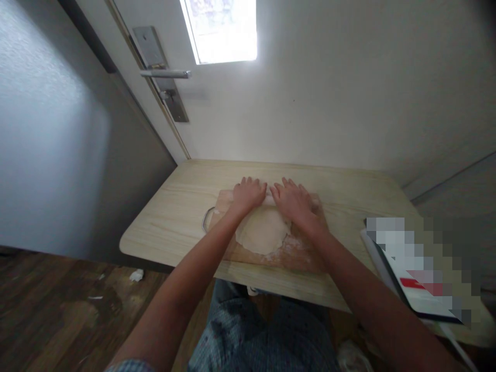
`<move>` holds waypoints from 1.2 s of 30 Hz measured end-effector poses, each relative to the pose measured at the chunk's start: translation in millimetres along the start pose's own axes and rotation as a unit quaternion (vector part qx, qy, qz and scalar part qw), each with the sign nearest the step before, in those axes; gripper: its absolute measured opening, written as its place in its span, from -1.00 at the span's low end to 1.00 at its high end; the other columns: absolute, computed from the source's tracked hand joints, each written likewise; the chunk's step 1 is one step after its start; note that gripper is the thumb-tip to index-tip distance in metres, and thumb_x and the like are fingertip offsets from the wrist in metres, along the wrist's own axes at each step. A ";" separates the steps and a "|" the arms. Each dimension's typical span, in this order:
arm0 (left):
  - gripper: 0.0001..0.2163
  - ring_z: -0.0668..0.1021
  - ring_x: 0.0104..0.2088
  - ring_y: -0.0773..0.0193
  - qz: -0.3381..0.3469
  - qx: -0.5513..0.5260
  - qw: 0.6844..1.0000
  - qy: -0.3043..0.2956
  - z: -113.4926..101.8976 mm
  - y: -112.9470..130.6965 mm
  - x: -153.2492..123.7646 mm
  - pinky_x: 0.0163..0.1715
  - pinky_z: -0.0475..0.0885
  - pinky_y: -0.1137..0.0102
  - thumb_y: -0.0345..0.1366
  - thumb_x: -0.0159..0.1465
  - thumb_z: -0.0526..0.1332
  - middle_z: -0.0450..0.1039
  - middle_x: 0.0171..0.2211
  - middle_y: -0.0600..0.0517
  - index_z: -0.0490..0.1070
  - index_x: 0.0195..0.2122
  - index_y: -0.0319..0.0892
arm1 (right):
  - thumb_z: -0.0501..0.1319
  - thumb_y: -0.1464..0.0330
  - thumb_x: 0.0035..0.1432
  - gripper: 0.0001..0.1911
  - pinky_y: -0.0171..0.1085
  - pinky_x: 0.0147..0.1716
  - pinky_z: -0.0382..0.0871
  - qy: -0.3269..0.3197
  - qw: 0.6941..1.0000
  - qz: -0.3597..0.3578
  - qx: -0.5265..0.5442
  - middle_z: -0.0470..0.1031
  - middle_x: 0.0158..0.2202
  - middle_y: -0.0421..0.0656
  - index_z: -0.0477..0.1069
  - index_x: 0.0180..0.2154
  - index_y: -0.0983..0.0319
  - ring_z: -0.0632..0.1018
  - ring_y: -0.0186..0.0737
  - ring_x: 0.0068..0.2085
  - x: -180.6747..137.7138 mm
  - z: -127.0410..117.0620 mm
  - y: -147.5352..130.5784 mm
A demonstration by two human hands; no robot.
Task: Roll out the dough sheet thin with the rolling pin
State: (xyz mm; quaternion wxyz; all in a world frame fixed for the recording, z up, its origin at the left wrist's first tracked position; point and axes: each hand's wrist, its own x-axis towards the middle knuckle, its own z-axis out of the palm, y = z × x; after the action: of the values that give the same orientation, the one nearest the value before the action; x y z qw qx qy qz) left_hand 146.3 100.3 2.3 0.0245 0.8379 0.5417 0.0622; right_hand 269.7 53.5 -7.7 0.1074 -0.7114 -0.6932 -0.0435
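A thin, pale sheet of dough [263,232] with an uneven edge lies on a floured wooden cutting board [298,258]. My left hand [249,194] rests palm down at the far side of the dough, its fingers stretched forward. Beside it, my right hand [292,198] lies palm down in the same way, fingers slightly spread. The two thumbs nearly meet. Between the hands a pale, floury band [270,198] shows at the dough's far edge; whether it is rolled dough or a covered rolling pin I cannot tell. What lies under both palms is hidden.
The board, with a metal loop handle [206,219] on its left, sits on a light wooden table [163,217]. A tablet-like object [422,305], partly blurred out, lies at the right. Behind the table stands a white door with a lever handle [166,74].
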 end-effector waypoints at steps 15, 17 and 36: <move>-0.51 0.25 0.17 0.02 0.074 0.024 0.990 0.116 18.6 5.6 -122.6 0.12 0.17 0.14 -0.12 0.33 -0.14 0.26 0.11 -0.28 0.22 0.08 -0.44 | -0.14 0.26 0.29 -0.55 -0.03 0.18 -0.12 0.060 0.993 -0.070 0.076 0.15 0.22 -0.11 0.20 0.14 0.25 0.16 -0.15 0.22 -110.8 0.9 -19.3; -0.53 0.22 0.18 -0.04 0.040 0.052 0.989 0.131 20.0 2.2 -90.0 0.16 0.03 0.02 -0.14 0.33 -0.14 0.27 0.10 -0.26 0.23 0.08 -0.40 | -0.16 0.24 0.29 -0.52 0.01 0.18 -0.16 0.058 0.995 -0.055 0.060 0.15 0.22 -0.05 0.21 0.13 0.29 0.15 -0.10 0.23 -78.3 3.3 -19.4; -0.59 0.29 0.14 0.04 0.024 0.045 0.995 0.086 8.1 3.6 -86.7 0.10 0.16 0.11 -0.16 0.34 -0.14 0.27 0.11 -0.18 0.28 0.05 -0.28 | -0.08 0.27 0.26 -0.60 -0.10 0.10 0.08 0.049 0.996 -0.032 0.073 0.42 0.01 -0.02 0.39 -0.04 0.32 0.39 -0.10 0.04 -82.8 -6.9 -28.7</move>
State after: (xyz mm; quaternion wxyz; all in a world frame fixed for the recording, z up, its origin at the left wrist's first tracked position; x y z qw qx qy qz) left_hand 115.5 20.1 -12.1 -0.0616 0.8427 0.5234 0.1103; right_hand 238.8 -28.5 -15.7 0.1914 -0.6764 -0.7106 -0.0315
